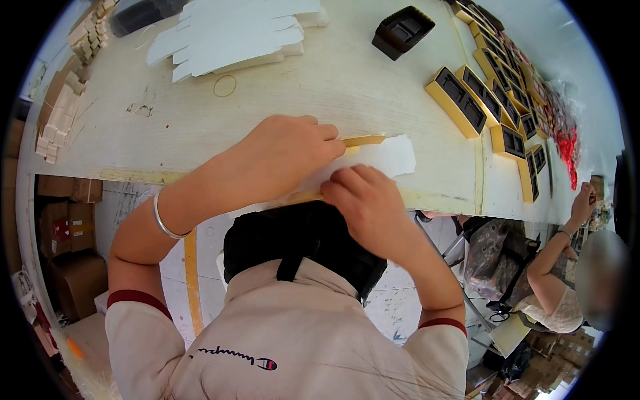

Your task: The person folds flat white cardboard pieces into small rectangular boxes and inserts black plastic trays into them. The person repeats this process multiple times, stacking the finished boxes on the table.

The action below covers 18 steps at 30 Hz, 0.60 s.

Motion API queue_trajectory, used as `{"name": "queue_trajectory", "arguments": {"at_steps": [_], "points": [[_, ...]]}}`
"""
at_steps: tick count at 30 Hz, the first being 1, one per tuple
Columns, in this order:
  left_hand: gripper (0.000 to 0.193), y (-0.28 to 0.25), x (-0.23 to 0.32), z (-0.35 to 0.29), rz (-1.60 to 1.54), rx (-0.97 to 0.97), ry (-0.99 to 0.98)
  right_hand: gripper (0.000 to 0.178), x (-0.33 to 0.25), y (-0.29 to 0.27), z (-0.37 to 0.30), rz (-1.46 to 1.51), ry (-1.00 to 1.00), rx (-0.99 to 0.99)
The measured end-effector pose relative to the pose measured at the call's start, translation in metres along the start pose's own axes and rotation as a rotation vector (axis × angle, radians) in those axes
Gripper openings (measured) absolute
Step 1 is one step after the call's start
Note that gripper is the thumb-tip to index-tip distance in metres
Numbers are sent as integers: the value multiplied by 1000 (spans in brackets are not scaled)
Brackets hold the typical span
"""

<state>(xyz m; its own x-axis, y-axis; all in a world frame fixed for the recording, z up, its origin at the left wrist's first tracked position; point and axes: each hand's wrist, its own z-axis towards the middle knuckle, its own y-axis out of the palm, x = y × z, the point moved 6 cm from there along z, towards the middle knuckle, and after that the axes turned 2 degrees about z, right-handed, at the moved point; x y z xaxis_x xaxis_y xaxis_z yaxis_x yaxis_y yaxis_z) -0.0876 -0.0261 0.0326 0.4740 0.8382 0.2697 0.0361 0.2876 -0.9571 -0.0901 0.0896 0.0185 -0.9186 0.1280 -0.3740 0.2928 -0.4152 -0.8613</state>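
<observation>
On the near edge of the table, a white card blank [399, 157] with gold folded edges lies under both my hands. My left hand [293, 143] reaches across it from the left, its fingers closed on the far gold edge. Closer to my body, my right hand [365, 203] has its fingers curled and pressed together on the near gold edge. Both sides of the card stand partly folded up. Its middle and left part are mostly hidden by my hands and left forearm.
Flat white die-cut blanks [233, 37] are stacked at the far left-centre. A dark brown plastic tray [403, 32] stands at the back. Gold boxes with black inserts [457, 100] line the right. Pale small pieces [63, 117] sit far left. Another person's hand [583, 203] is raised at right.
</observation>
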Motion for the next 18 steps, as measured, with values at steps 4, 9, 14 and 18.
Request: {"name": "queue_trajectory", "arguments": {"at_steps": [4,9,14,18], "points": [[20,0,-6,-1,-78,30,-23,7,17,4,17,132,122,-144],[26,1,-8,-13,-175,-69,-137,14,19,-12,18,-68,-17,-141],[40,1,3,-28,-437,7,-145,28,39,-32,20,-202,-20,-133],[44,4,1,-39,-541,-77,-15,28,33,-23,7,172,2,-125]]}}
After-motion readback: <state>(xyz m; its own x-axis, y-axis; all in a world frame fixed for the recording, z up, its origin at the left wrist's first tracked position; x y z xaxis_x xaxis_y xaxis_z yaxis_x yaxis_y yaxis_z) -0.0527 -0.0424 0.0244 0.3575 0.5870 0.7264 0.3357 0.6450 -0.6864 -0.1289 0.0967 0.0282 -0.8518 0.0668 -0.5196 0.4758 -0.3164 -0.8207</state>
